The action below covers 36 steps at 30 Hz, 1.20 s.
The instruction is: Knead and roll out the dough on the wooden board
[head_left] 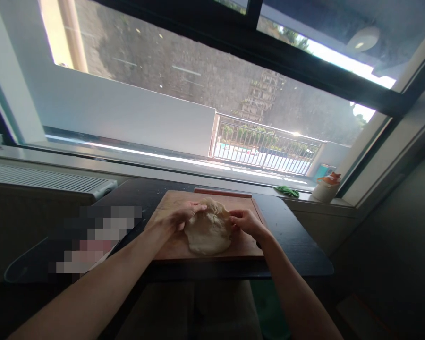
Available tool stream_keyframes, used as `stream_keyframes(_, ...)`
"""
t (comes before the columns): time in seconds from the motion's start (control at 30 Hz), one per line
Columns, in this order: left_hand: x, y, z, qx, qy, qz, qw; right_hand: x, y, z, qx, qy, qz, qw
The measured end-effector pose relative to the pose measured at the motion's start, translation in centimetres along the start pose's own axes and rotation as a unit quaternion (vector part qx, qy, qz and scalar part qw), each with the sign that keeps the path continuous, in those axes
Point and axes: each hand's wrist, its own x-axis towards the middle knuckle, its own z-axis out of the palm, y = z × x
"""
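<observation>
Roughly midway between left hand (184, 215) and right hand (248, 223): dough (208, 232), seemingly longer near-to-far; each hand pinching 1 side edge.

No readable text, brands or numbers — pixelated patch (99, 241) at 8 o'clock on the counter (297, 241) is blocked out; teal item (325, 170) at 3 o'clock — too small to read.

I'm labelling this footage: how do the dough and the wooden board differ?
The dough is pale cream; the wooden board is browner. The dough has a rounded, uneven outline, while the wooden board has straight edges. The dough is smaller than the wooden board. Both look broad and flattish.
</observation>
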Motion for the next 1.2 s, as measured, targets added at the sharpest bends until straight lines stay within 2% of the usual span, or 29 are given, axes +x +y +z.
stream_keyframes(0.07,0.6,-0.1,-0.3,0.007,-0.019,0.018,1.000,0.4,-0.4,0.1,-0.060,0.022,-0.015,0.998)
stream_keyframes(0.13,1.2,0.1,-0.5,0.024,-0.009,0.028,0.999,1.0,-0.8,0.1,-0.102,0.060,-0.019,0.993)
stream_keyframes(0.23,1.8,0.9,-0.9,0.143,0.092,0.055,0.984,2.0,-1.3,-0.6,-0.151,0.097,-0.003,0.984)
stream_keyframes(0.3,2.0,1.3,-1.0,0.222,0.162,0.086,0.958,2.6,-1.3,-1.4,-0.192,0.119,0.012,0.974)
stream_keyframes(0.33,2.1,1.3,-1.0,0.249,0.179,0.111,0.945,2.8,-1.3,-1.8,-0.212,0.129,0.018,0.969)
stream_keyframes(0.4,2.0,0.9,-0.7,0.293,0.157,0.162,0.929,3.4,-1.4,-2.4,-0.249,0.139,0.029,0.958)
stream_keyframes(0.47,1.7,-0.1,0.0,0.364,0.091,0.210,0.903,4.0,-1.8,-2.5,-0.282,0.137,0.036,0.949)
stream_keyframes(0.57,1.0,-1.5,1.1,0.472,0.016,0.223,0.853,4.8,-2.8,-2.0,-0.329,0.122,0.037,0.936)
stream_keyframes(0.73,-0.2,-2.4,2.5,0.570,0.046,0.244,0.783,5.2,-3.3,-1.6,-0.383,0.106,0.019,0.917)
stream_keyframes(0.8,-0.7,-2.8,3.2,0.573,0.032,0.257,0.777,4.9,-2.7,-2.0,-0.386,0.086,0.003,0.918)
stream_keyframes(0.97,-1.0,-3.5,4.2,0.557,-0.027,0.242,0.794,5.7,-0.5,-4.3,-0.392,0.022,-0.009,0.920)
stream_keyframes(1.07,-0.7,-3.2,3.0,0.545,-0.040,0.238,0.803,8.3,0.4,-5.4,-0.425,0.042,-0.025,0.904)
stream_keyframes(1.13,-0.6,-3.1,1.5,0.545,-0.014,0.225,0.807,10.5,0.9,-5.6,-0.437,0.058,-0.056,0.896)
stream_keyframes(1.2,-0.8,-3.4,-0.1,0.561,0.027,0.198,0.803,12.5,1.3,-5.4,-0.445,0.047,-0.077,0.891)
